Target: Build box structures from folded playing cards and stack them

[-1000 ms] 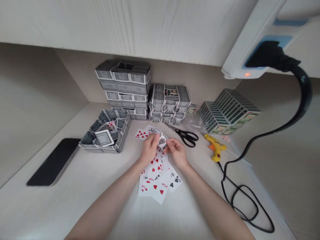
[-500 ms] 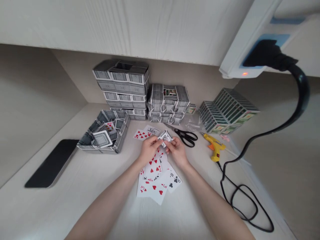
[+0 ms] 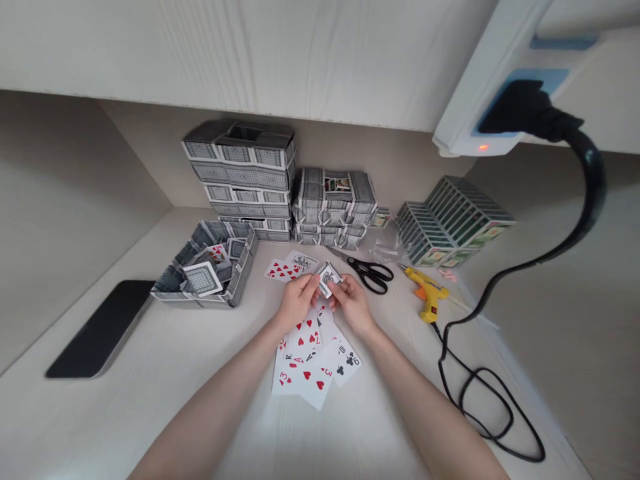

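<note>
Between my left hand [image 3: 299,300] and my right hand [image 3: 353,305] is a small piece of playing card [image 3: 327,279] with a grey patterned back, pinched by the fingertips of both hands. Under my wrists lies a loose spread of face-up playing cards [image 3: 310,377], showing hearts and clubs. A few more face-up cards [image 3: 283,269] lie just beyond my left hand. The parts of the spread beneath my hands are hidden.
Left of my hands are an open tray built from grey-backed cards [image 3: 205,267] and a black phone [image 3: 97,329]. Beyond stand card-built blocks [image 3: 240,175]. Scissors [image 3: 371,275], a yellow glue gun [image 3: 427,287] and its black cord [image 3: 480,383] lie right.
The small card piece has turned a little and sits slightly higher between my fingers. My hands have drawn closer around it. The whole scene has shifted slightly left in view.
</note>
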A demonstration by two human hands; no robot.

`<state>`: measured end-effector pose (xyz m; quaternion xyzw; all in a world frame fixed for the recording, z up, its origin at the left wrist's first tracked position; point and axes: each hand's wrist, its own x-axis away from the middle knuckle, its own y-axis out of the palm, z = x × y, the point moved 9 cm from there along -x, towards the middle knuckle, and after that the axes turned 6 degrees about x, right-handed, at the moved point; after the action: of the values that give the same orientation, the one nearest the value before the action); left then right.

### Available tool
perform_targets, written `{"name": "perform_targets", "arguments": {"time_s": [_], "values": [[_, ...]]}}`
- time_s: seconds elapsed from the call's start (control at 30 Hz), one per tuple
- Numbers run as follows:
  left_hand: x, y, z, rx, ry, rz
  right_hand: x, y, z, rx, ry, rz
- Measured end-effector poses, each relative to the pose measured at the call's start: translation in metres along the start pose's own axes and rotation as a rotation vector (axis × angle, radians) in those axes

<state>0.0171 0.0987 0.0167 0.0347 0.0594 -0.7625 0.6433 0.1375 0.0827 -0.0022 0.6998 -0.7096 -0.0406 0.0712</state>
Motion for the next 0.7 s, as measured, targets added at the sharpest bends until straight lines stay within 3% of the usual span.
{"name": "perform_targets", "arguments": {"time_s": [0.3, 0.53, 0.7], "values": [[0.001, 0.007, -0.010, 0.094, -0.081, -0.071, -0.002, 0.000, 0.003, -0.076, 0.036, -0.016], [-0.002, -0.012, 0.008, -0.189, 0.085, 0.118, 0.007, 0.012, -0.004, 0.041, 0.061, -0.119], [-0.002, -0.009, 0.017, -0.332, 0.142, 0.118, 0.009, 0.016, -0.007, 0.017, 0.036, -0.170]]}}
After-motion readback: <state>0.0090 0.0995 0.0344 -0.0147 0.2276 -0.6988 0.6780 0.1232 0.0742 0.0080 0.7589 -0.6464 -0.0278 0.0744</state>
